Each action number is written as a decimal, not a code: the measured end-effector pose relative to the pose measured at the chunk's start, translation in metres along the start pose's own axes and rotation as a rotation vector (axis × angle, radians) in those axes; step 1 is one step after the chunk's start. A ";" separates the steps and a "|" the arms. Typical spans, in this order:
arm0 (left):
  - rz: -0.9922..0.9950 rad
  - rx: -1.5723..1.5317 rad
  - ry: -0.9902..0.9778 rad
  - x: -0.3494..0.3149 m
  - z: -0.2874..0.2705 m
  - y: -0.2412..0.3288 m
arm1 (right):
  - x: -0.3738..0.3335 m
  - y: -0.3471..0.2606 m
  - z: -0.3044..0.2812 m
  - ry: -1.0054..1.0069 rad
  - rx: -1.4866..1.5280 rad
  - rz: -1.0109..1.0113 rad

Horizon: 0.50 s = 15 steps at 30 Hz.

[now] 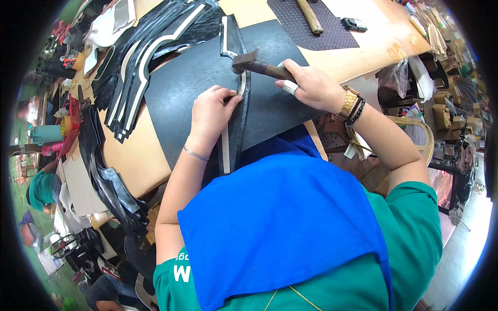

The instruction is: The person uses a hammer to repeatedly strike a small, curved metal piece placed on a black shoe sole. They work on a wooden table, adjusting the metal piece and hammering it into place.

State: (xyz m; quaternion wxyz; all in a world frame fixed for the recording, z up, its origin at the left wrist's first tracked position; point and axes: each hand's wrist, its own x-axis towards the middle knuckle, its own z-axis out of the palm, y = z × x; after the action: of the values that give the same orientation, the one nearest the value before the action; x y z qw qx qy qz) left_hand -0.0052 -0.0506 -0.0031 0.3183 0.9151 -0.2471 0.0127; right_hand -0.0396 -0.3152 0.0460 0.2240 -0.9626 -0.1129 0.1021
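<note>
My right hand is closed round the wooden handle of a hammer. The hammer's dark metal head is over a long black leather-like piece with a white strip along its edge. Just below the head, my left hand pinches the edge of this piece between thumb and fingertips. White wrapping covers part of a finger on my right hand. The piece lies on a dark, smooth board, and its near end reaches past the board's edge toward me. Whether the hammer touches the piece, I cannot tell.
Several similar black pieces with white edging overlap at the board's left. A second hammer rests on a dark textured mat, beside a small black object. Dark strips drape over the table's left side, near a red basket.
</note>
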 end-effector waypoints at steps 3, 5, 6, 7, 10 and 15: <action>0.142 0.205 0.028 -0.005 0.005 -0.001 | -0.006 -0.010 0.006 0.015 0.008 -0.021; 0.193 0.266 0.048 -0.007 0.007 -0.003 | -0.006 -0.015 0.000 -0.018 -0.075 -0.041; 0.211 0.257 0.067 -0.007 0.007 -0.002 | -0.007 -0.013 0.002 0.084 -0.049 -0.131; 0.229 0.247 0.086 -0.007 0.006 -0.001 | -0.008 -0.013 0.003 0.021 -0.050 -0.079; 0.050 0.035 0.010 -0.003 -0.009 0.009 | -0.012 -0.011 0.007 -0.114 -0.036 0.057; -0.087 -0.098 -0.222 0.002 -0.027 -0.004 | -0.007 -0.015 -0.002 -0.040 -0.037 -0.014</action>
State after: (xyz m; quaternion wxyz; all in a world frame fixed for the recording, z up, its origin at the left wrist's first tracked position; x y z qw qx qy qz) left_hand 0.0024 -0.0328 0.0164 0.3337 0.9041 -0.2412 -0.1145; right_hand -0.0480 -0.3048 0.0555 0.2046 -0.9636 -0.1258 0.1177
